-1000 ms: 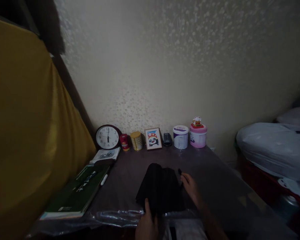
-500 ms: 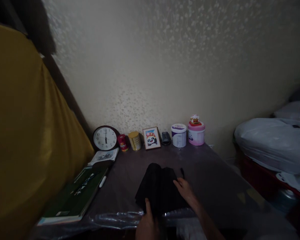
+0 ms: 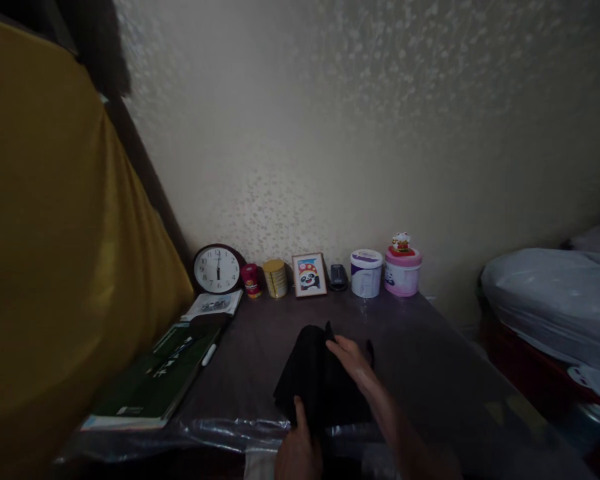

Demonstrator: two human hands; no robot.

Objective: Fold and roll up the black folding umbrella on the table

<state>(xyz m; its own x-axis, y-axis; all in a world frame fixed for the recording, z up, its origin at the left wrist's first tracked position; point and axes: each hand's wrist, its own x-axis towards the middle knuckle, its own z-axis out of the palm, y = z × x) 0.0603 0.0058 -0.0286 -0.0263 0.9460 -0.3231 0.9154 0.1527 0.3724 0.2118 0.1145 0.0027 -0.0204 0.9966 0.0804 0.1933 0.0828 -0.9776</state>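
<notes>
A black piece of cloth [image 3: 300,370] with loose folds lies near the front edge of the table; its exact kind is hard to make out in the dim light. My left hand [image 3: 299,445] holds its near edge, index finger stretched along the top and the other fingers mostly hidden. At the upper right of the cloth, my right hand [image 3: 353,360] pinches a flap and lifts it, so its corner stands up. A thin dark strap [image 3: 370,353] sticks out just beyond the right wrist.
Green book [image 3: 155,380] and white pen [image 3: 209,355] lie left on the plastic-covered table [image 3: 430,373]. Along the wall stand a clock [image 3: 217,269], red can [image 3: 251,280], yellow tin [image 3: 275,278], framed panda picture [image 3: 309,275], white tub [image 3: 366,275] and pink tub [image 3: 403,277].
My right hand has moved left and slightly up, raising a flap of the black cloth towards its middle. The left hand keeps its hold. The view has shifted slightly.
</notes>
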